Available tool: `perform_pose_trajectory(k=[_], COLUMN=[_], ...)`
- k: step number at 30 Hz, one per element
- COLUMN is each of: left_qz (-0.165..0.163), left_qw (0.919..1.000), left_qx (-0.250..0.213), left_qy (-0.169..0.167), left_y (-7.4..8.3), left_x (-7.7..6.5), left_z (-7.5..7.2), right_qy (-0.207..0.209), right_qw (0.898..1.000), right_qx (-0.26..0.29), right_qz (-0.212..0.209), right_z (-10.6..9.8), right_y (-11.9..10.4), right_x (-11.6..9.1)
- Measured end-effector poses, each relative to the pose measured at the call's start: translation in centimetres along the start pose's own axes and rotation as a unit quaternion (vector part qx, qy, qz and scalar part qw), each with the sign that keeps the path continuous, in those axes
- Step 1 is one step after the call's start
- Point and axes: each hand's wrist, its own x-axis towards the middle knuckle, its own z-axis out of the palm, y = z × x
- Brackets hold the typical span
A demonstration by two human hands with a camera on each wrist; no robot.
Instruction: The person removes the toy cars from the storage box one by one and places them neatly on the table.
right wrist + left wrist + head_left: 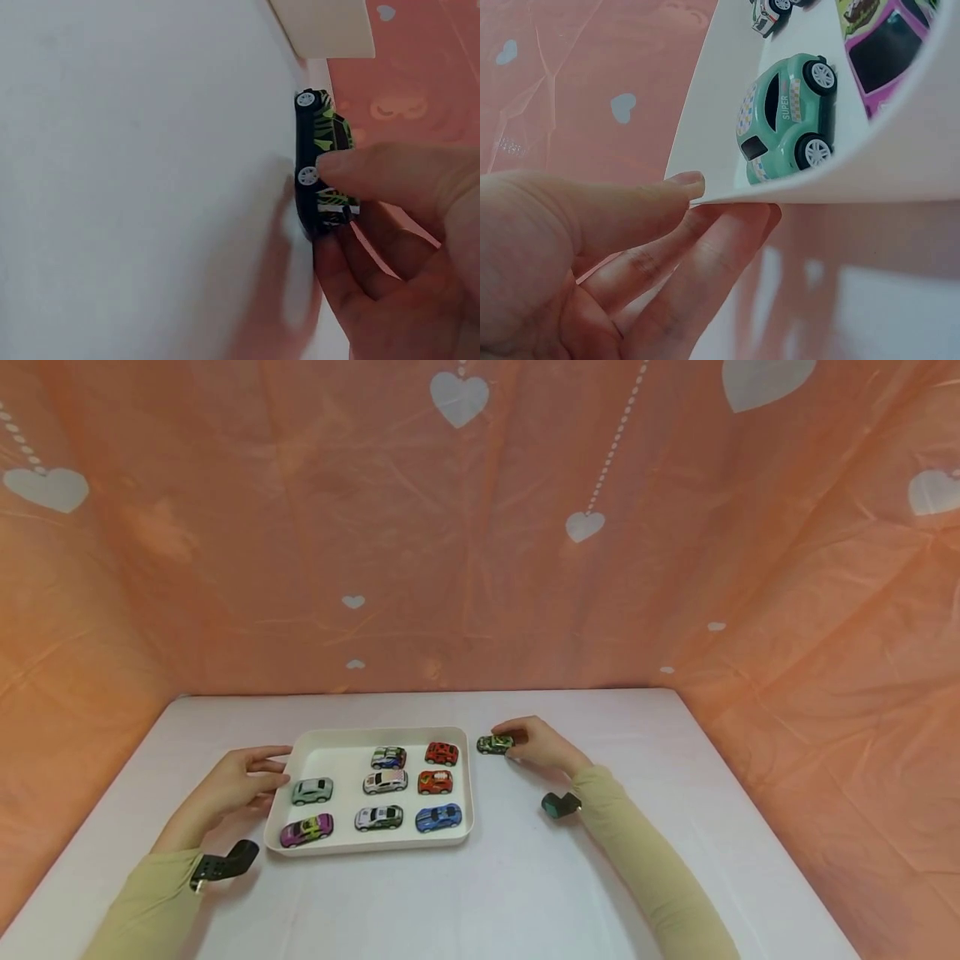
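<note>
A white tray [330, 752] holds several toy cars on its flat floor. With its thumb at the rim and fingers against the outer wall, my left hand [232, 783] pinches the tray's left side. Closest to that hand inside is a mint-green toy car [784, 120], with a purple and yellow toy car [307, 830] in front of it. Off the tray's right side, my right hand [542, 745] grips a green and black patterned toy car [326, 157] between thumb and fingers. This car is upright, at or just over the white table; exact contact is unclear.
Two red toy cars [435, 782] stand along the tray's right side, with a blue toy car [438, 817] in front of them. White and multicoloured cars [386, 782] fill the middle column. An orange cloth [465, 635] with white hearts walls in the white table [525, 893].
</note>
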Motion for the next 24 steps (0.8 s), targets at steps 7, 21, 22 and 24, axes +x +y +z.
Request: perform_pose_trajectory(k=[7,21,22,24], left_qz=[-0.007,0.008,0.009,0.006], left_qw=[1.0,0.9999,0.9999,0.9999], left_qx=[-0.005,-0.007,-0.007,-0.01], left_qy=[-0.001,-0.004,-0.005,-0.004], left_y=[0.0,-0.2,-0.1,-0.1], left_x=[0.0,0.3,0.3,0.2], left_z=[0.0,-0.2,-0.2,-0.1], right_qy=[0.001,0.02,0.021,0.021], right_qw=[1.0,0.993,0.992,0.991], right_qx=[0.027,0.077,0.08,0.086], right_qz=[-0.015,-0.087,-0.093,-0.103], right_z=[-0.9,-2.1,-2.0,-1.8], right_y=[-0.6,-5.0,-5.5,-6.5], right_x=[-0.1,1.2,1.3,1.7])
